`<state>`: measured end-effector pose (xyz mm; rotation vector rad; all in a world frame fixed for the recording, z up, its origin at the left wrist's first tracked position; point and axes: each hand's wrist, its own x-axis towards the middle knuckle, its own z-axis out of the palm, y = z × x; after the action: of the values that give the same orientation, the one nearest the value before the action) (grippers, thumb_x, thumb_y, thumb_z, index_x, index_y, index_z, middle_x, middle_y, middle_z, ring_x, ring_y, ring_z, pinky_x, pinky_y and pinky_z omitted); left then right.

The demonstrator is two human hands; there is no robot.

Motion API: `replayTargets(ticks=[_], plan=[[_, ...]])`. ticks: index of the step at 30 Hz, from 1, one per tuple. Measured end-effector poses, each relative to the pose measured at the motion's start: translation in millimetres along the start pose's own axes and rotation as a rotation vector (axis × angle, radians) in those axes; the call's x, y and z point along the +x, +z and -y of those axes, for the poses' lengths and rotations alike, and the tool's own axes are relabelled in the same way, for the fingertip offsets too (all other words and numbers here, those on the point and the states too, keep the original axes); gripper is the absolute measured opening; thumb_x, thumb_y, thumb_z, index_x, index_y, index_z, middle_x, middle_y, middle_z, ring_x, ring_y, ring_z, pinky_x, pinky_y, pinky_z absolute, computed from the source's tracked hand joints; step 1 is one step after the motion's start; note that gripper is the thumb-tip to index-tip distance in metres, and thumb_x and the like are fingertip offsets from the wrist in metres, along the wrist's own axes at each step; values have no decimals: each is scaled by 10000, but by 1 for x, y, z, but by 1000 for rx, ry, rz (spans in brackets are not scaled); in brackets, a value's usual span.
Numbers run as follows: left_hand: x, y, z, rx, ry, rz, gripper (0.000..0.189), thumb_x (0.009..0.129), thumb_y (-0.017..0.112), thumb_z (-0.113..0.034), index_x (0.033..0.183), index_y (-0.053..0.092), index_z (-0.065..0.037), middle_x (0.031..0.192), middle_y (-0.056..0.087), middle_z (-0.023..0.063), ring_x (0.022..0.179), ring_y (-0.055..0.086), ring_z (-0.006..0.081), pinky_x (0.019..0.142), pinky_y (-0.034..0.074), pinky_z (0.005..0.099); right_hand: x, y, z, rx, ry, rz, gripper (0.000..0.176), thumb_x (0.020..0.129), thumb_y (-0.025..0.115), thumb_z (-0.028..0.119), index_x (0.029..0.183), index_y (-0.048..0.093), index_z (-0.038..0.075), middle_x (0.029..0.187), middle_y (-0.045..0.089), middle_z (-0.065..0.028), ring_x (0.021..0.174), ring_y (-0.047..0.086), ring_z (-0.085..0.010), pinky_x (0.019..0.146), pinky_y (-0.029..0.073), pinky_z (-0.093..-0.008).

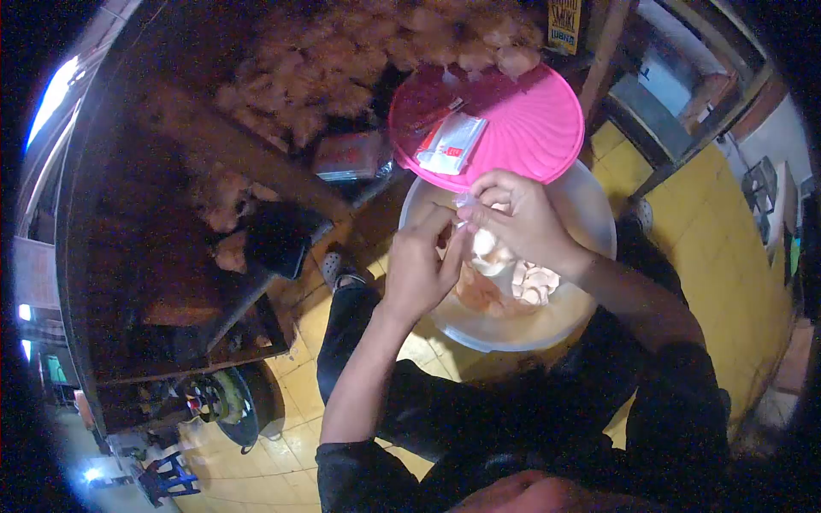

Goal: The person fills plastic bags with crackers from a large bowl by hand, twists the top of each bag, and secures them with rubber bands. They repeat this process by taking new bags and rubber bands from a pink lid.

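My left hand [421, 265] and my right hand [522, 218] meet above a large round translucent tub [505, 332]. Between their pinched fingertips is the top of a small clear plastic bag [464, 202]. Pale round pieces [489, 246] show just below the fingers; whether they are inside the bag is hard to tell. Lower in the tub lie a heap of light flat pieces [535, 282] and something orange-brown [483, 292]. A pink ribbed lid [530, 128] rests at the tub's far side, with a white and red packet [453, 144] on it.
Many brownish bundles [299, 77] fill the dark wooden surface at the back left. A plastic-wrapped pack [348, 156] lies left of the lid. A yellow box [564, 26] stands behind it. Wooden framing [658, 128] is at the right. A dark round pan [235, 406] sits low at the left.
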<state>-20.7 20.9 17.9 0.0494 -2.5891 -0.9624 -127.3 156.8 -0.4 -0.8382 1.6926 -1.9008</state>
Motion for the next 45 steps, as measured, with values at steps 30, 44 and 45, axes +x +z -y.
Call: replayTargets(ticks=[30,44,45], plan=[[14,38,6,-390,-29,-241,125,814,670,-77,911,662,1,848,653,98,820,617,199,768,468,329,5,-25,10,-648,-403,-74,142,793,639,99,873,684,-10,853,702,-125,793,686,-166,729,539,-314],[7,13,3,277,227,-92,238,663,769,-239,815,646,-104,827,643,44,881,574,238,882,328,432,2,-30,-14,-489,-233,220,135,747,630,83,780,599,-44,880,617,-160,868,617,-269,783,476,-380],[6,12,3,234,199,-54,218,664,765,-228,795,649,-98,826,650,46,888,581,231,899,320,429,4,-33,-14,-457,-218,327,139,748,633,85,788,611,-46,875,617,-163,871,615,-273,785,477,-375]])
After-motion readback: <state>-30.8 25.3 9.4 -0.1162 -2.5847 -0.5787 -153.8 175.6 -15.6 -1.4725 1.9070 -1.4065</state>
